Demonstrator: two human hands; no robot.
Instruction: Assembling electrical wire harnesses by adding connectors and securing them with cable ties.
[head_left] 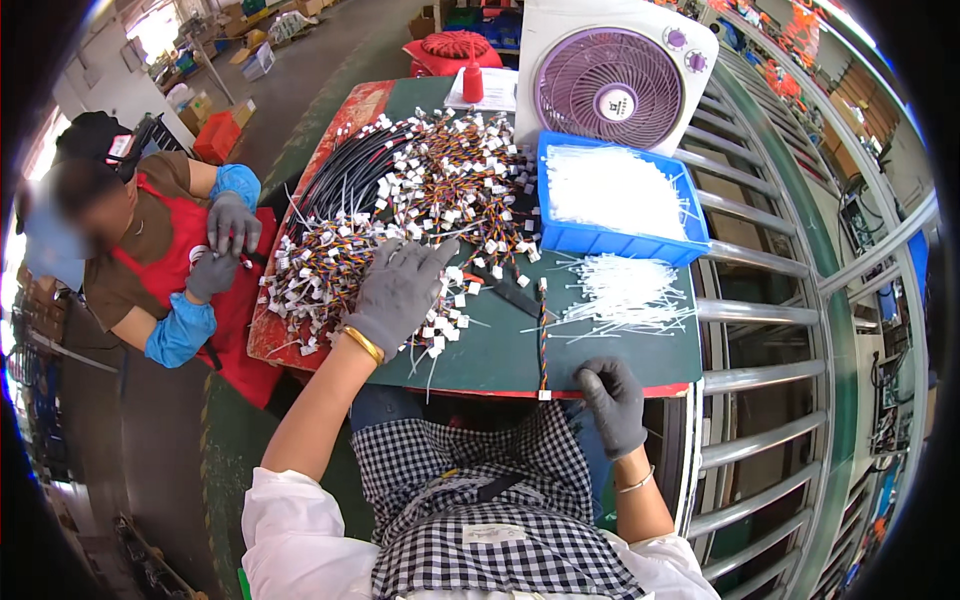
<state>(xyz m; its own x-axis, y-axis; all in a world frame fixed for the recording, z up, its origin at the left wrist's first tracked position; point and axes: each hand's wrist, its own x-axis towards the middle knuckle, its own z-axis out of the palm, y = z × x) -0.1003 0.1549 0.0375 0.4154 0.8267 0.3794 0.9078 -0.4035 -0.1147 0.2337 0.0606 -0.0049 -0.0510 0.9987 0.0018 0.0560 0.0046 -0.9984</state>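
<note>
My left hand [400, 297], in a grey glove, lies over a heap of short twisted wire cables [325, 262] with white connectors. Its fingers are stretched out and apart. By the table's front edge is my right hand [612, 405], also gloved, its fingers curled closed; whether anything is in them is hidden. A single twisted cable [543, 345] of several colours, with white connectors at both ends, lies straight on the green tabletop between my hands. A dark tool with orange parts [515, 296] lies partly covered beside the heap. Loose white cable ties [625, 293] are piled to the right.
A blue bin [610, 240] full of white cable ties stands before a purple-and-white fan [615, 85]. Black cables [350, 170] and a red bottle [473, 82] sit farther back. Metal rollers [755, 312] run along the right. At the left, a co-worker in a red apron [175, 235] holds gloved hands together.
</note>
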